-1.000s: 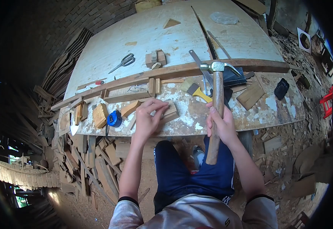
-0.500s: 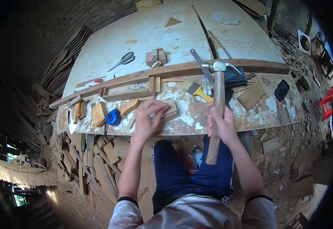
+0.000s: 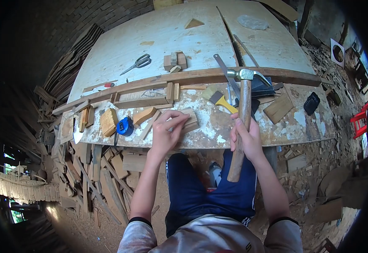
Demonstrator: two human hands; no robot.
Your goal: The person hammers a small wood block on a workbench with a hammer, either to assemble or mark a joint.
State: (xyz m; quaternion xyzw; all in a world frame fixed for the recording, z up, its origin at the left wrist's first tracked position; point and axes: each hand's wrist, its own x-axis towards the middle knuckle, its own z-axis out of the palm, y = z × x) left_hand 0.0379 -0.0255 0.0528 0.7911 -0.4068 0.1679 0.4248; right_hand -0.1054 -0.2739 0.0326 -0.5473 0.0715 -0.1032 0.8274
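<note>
My right hand (image 3: 250, 137) is wrapped round the wooden handle of a claw hammer (image 3: 245, 99), held upright with its steel head at the top. My left hand (image 3: 167, 130) has thumb and fingertips pinched together; anything between them is too small to make out. Just beside those fingertips, and partly hidden by them, lies a small wooden block (image 3: 191, 119) near the bench's front edge. A thin wood strip (image 3: 149, 125) lies left of this hand, close to a curved wood piece (image 3: 144, 115).
On the workbench (image 3: 209, 137) are a blue tape measure (image 3: 125, 126), a yellow-handled brush (image 3: 222, 101), scissors (image 3: 139, 63) and a black case (image 3: 311, 103). A long wooden beam (image 3: 150, 83) crosses it. Wood scraps (image 3: 108, 181) litter the floor at left.
The view has shifted slightly. Both hands keep nearly the same pose, with the hammer still upright in my right hand and my left fingers still pinched by the block.
</note>
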